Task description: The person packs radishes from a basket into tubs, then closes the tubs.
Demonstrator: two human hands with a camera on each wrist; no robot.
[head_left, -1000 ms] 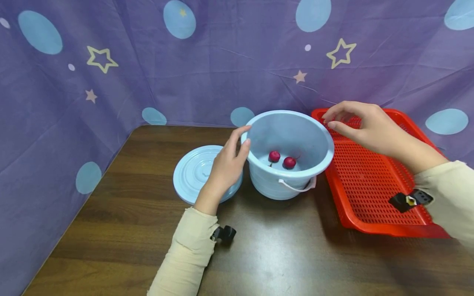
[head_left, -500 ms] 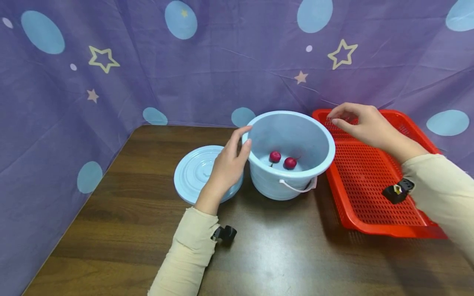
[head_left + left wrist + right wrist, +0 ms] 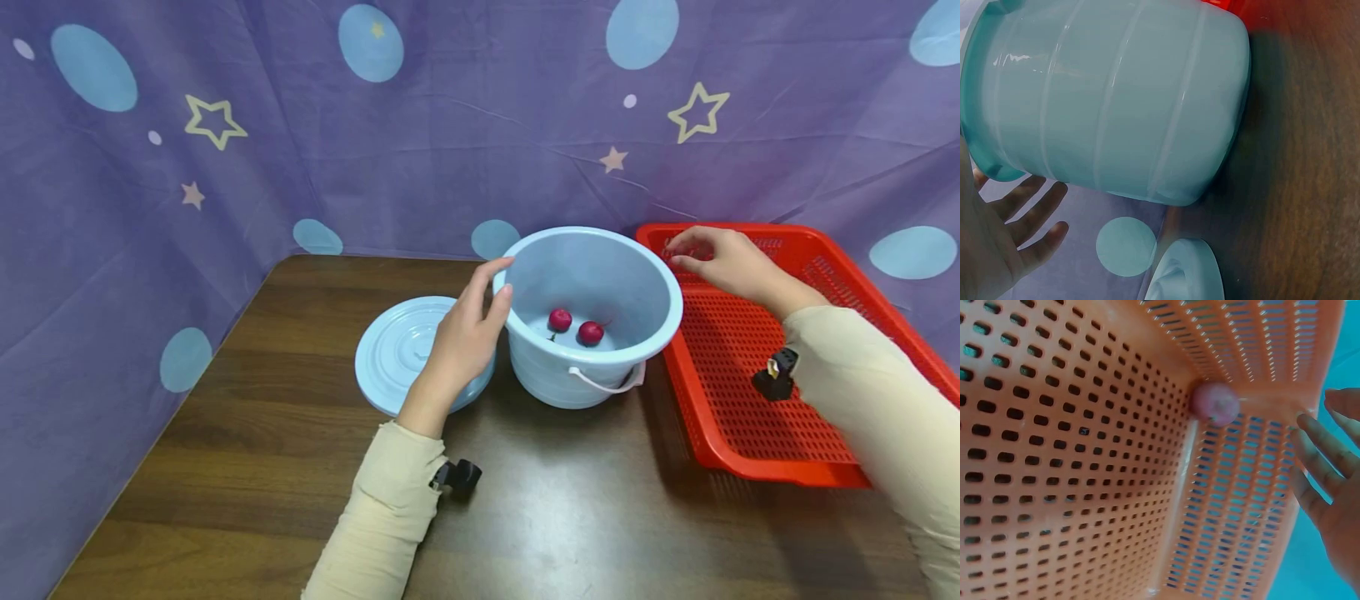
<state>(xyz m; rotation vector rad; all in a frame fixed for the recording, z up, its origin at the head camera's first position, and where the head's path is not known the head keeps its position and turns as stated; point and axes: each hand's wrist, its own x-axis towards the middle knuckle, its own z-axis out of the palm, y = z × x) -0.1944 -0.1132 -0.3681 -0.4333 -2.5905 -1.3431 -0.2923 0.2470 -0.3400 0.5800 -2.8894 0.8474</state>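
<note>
A light blue bucket [image 3: 570, 375] stands upright on the table, two red radishes [image 3: 590, 333] lying on its bottom. My left hand [image 3: 467, 333] touches the left side of its rim with index finger and thumb; in the left wrist view the other fingers [image 3: 1035, 212] extend loosely beside the wall. My right hand [image 3: 731, 265] hovers over the back left of the red basket [image 3: 750, 367], fingers loosely bent, nothing visible in them. In the right wrist view, a radish [image 3: 1215, 403] sits in a corner of the basket, apart from the fingers [image 3: 1319, 434].
A light blue lid [image 3: 390, 354] lies left of the bucket, partly under my left forearm. The bucket's white handle [image 3: 600, 383] hangs down in front. The wooden table [image 3: 225, 467] ends at a purple curtain [image 3: 450, 125] behind.
My right hand has moved down and slightly inward over the basket. The left hand stays at the bucket rim. The whole head view has shifted slightly.
</note>
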